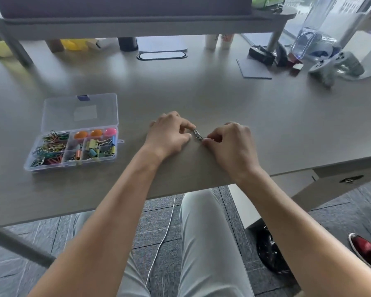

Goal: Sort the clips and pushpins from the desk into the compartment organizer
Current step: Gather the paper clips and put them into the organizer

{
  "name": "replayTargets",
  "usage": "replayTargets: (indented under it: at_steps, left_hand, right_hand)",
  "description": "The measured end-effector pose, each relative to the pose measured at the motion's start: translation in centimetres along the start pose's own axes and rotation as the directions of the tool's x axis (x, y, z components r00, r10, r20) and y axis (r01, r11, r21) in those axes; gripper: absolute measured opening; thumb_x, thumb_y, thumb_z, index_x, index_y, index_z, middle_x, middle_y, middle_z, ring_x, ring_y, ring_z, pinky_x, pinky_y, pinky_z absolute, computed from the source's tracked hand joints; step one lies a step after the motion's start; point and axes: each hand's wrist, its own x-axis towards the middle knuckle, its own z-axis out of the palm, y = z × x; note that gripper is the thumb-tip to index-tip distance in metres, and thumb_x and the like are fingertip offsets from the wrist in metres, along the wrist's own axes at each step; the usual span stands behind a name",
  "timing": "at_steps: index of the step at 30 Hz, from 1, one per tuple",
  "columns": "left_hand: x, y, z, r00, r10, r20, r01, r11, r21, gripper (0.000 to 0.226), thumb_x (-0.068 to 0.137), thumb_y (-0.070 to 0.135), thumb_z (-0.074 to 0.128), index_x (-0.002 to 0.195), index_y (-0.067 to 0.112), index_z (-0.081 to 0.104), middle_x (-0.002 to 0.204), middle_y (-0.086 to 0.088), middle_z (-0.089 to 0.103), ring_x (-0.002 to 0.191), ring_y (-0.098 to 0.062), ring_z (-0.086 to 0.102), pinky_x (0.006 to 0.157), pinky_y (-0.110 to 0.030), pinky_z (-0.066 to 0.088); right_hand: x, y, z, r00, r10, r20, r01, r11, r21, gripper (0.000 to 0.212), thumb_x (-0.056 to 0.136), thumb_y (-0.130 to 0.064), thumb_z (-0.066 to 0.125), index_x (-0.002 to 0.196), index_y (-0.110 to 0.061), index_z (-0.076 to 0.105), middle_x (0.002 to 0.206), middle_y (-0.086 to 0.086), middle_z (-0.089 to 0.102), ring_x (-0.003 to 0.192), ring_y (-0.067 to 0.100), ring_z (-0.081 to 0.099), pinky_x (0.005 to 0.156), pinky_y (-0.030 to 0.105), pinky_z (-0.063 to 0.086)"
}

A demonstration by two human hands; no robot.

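Grey desk (223, 99) under both hands. Clear organizer (51, 116), lid open, sits well to the left of the left hand (169, 133), w/ colored clips & pushpins in its compartments. Right hand (229, 142) just beside the left; both pinch a small silver clip (198, 134) btwn their fingertips.

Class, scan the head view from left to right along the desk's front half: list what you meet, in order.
compartment organizer → left hand → small metal clips pinched between both hands → right hand
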Motion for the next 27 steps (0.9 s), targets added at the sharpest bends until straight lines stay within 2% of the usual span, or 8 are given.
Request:
replayTargets:
  at_steps: [4, 8, 12, 15, 17, 22, 24, 27]
  left_hand:
    - [0.2, 0.0, 0.0, 0.999, 0.044, 0.023, -0.043, 0.998, -0.043, 0.024, 0.08, 0.023, 0.07, 0.098, 0.038, 0.079, 0.093, 0.004, 0.061, 0.095, -0.022, 0.061, 0.094, -0.043, 0.05]
    - [0.1, 0.0, 0.0, 0.999, 0.052, 0.012, -0.051, 0.997, -0.051, 0.023, 0.08, 0.026, 0.068, 0.099, 0.035, 0.077, 0.086, 0.01, 0.058, 0.086, -0.016, 0.058, 0.091, -0.041, 0.051]
    - [-0.3, 0.5, -0.4, 0.995, 0.055, 0.081, -0.047, 0.994, -0.099, 0.052, 0.066, 0.044, 0.056, 0.115, 0.035, 0.072, 0.091, 0.01, 0.059, 0.087, -0.014, 0.057, 0.097, -0.043, 0.049]
    - [-0.2, 0.7, -0.7, 0.98, 0.099, 0.174, -0.092, 0.995, -0.049, 0.059, 0.065, 0.049, 0.06, 0.122, 0.039, 0.069, 0.098, 0.009, 0.055, 0.096, -0.014, 0.055, 0.102, -0.042, 0.045]
    - [0.0, 0.6, -0.6, 0.974, 0.111, 0.198, -0.11, 0.994, -0.016, 0.052, 0.067, 0.05, 0.063, 0.116, 0.039, 0.072, 0.098, 0.011, 0.053, 0.101, -0.014, 0.054, 0.102, -0.041, 0.045]
    - [0.1, 0.6, -0.2, 0.984, 0.14, 0.106, -0.137, 0.99, -0.039, 0.013, 0.079, 0.033, 0.079, 0.092, 0.029, 0.079, 0.086, 0.01, 0.061, 0.083, -0.013, 0.059, 0.085, -0.038, 0.053]
    - [-0.1, 0.8, -0.1, 0.988, 0.126, 0.086, -0.124, 0.992, -0.029, 0.006, 0.079, 0.03, 0.079, 0.085, 0.027, 0.078, 0.079, 0.011, 0.064, 0.077, -0.009, 0.061, 0.079, -0.035, 0.054]
    - [0.0, 1.2, 0.0, 0.991, 0.088, 0.103, -0.091, 0.996, 0.02, 0.004, 0.079, 0.027, 0.078, 0.081, 0.026, 0.076, 0.073, 0.014, 0.066, 0.077, -0.009, 0.065, 0.075, -0.031, 0.055]
  right_hand:
    - [0.7, 0.3, -0.6, 0.998, -0.026, 0.058, 0.029, 0.998, -0.059, 0.011, 0.085, -0.033, 0.075, 0.089, -0.025, 0.083, 0.088, 0.0, 0.076, 0.087, 0.025, 0.069, 0.079, 0.036, 0.055]
    - [1.1, 1.1, -1.0, 0.989, 0.003, 0.148, 0.009, 0.997, -0.082, 0.01, 0.089, -0.029, 0.07, 0.092, -0.024, 0.078, 0.094, 0.001, 0.074, 0.094, 0.026, 0.067, 0.08, 0.035, 0.052]
    - [0.8, 2.0, -1.4, 0.982, -0.008, 0.187, 0.028, 0.994, -0.103, 0.009, 0.093, -0.026, 0.066, 0.096, -0.022, 0.073, 0.098, 0.002, 0.071, 0.098, 0.026, 0.063, 0.08, 0.033, 0.047]
    - [0.0, 2.5, -1.6, 0.992, -0.047, 0.116, 0.053, 0.997, -0.055, 0.005, 0.089, -0.026, 0.07, 0.091, -0.025, 0.075, 0.091, -0.002, 0.068, 0.089, 0.023, 0.064, 0.081, 0.035, 0.05]
    - [-0.7, 2.8, -1.7, 0.996, -0.066, 0.061, 0.067, 0.998, -0.012, 0.005, 0.088, -0.026, 0.073, 0.089, -0.026, 0.078, 0.09, -0.004, 0.068, 0.085, 0.021, 0.065, 0.081, 0.036, 0.053]
    - [-1.9, 3.3, -2.1, 0.996, -0.087, 0.011, 0.087, 0.996, 0.0, 0.01, 0.09, -0.025, 0.074, 0.096, -0.024, 0.082, 0.092, -0.003, 0.068, 0.083, 0.022, 0.067, 0.082, 0.039, 0.054]
    - [-2.2, 3.4, -2.4, 0.995, -0.097, 0.019, 0.097, 0.995, -0.006, 0.012, 0.091, -0.024, 0.073, 0.098, -0.024, 0.082, 0.094, -0.002, 0.068, 0.083, 0.023, 0.067, 0.083, 0.039, 0.054]
    - [-2.5, 3.3, -2.9, 0.995, -0.087, 0.038, 0.089, 0.995, -0.039, 0.014, 0.091, -0.025, 0.072, 0.099, -0.023, 0.083, 0.095, -0.001, 0.069, 0.084, 0.024, 0.068, 0.084, 0.039, 0.055]
